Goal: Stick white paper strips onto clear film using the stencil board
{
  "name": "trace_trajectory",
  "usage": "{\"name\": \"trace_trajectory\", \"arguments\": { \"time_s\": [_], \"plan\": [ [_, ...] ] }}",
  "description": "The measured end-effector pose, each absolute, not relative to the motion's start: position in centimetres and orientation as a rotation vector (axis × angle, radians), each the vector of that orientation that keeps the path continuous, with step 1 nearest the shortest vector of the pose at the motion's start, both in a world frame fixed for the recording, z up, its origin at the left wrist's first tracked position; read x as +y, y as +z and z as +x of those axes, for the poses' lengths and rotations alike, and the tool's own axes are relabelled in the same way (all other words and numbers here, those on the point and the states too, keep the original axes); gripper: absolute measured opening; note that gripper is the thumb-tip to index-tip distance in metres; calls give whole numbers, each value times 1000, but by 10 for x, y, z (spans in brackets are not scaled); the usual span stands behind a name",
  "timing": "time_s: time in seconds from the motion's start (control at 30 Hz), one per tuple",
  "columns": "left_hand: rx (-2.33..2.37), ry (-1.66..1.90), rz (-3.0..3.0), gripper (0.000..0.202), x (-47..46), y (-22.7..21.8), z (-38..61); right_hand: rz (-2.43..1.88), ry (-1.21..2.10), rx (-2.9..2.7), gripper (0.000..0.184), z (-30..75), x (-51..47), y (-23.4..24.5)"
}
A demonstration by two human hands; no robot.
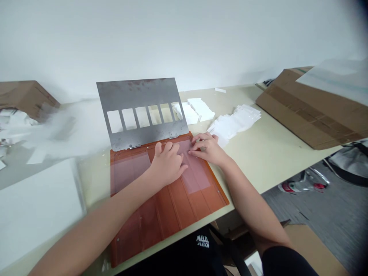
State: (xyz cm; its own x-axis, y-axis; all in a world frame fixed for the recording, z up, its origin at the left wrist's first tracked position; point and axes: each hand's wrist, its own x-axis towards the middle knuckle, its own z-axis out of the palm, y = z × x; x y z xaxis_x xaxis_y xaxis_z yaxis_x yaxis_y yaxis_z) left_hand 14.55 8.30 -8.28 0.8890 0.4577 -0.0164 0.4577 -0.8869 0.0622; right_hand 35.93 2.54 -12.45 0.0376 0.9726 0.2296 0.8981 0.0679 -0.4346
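Observation:
An orange-brown jig board (169, 209) lies on the table in front of me, with a grey metal stencil plate (140, 111) hinged up at its far edge. The plate has a row of several rectangular windows. Thin translucent sheets (195, 176) lie in the board's channels. My left hand (167, 163) rests flat on one sheet, fingers spread and pressing it down. My right hand (207, 147) sits just beside it at the board's top right, its fingertips pressed on the sheet's upper edge.
Stacks of small white sheets (234, 120) lie beyond the board at right. Flattened cardboard (310, 111) covers the far right of the table, and a cardboard box (25, 97) stands far left. White sheets (34, 207) lie at left. The table's edge (287, 180) runs diagonally at right.

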Motion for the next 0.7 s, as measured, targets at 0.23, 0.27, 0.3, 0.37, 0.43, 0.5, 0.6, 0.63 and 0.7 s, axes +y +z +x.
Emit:
{"name": "trace_trajectory", "arguments": {
  "time_s": [0.23, 0.27, 0.3, 0.37, 0.43, 0.5, 0.6, 0.63, 0.7],
  "plan": [
    [697, 7, 2994, 31, 82, -84, 147, -1837, 196, -1902, 27, 359, 24, -124],
    [682, -3, 2986, 30, 83, -84, 146, -1833, 195, -1902, 27, 359, 24, -124],
    [666, -16, 2976, 30, 83, -83, 146, -1831, 194, -1903, 27, 359, 24, -124],
    [639, -46, 2951, 29, 84, -80, 146, -1833, 195, -1903, 27, 359, 24, -124],
    [630, -66, 2930, 29, 84, -78, 146, -1837, 200, -1905, 26, 358, 23, -123],
    [633, -79, 2917, 29, 85, -76, 146, -1841, 203, -1905, 26, 358, 22, -123],
    [650, -96, 2914, 30, 84, -74, 146, -1837, 204, -1905, 26, 357, 21, -122],
    [654, -96, 2918, 30, 84, -74, 146, -1833, 204, -1905, 25, 357, 21, -122],
    [660, -96, 2923, 30, 84, -73, 146, -1832, 206, -1910, 25, 358, 20, -122]
  ]
}}
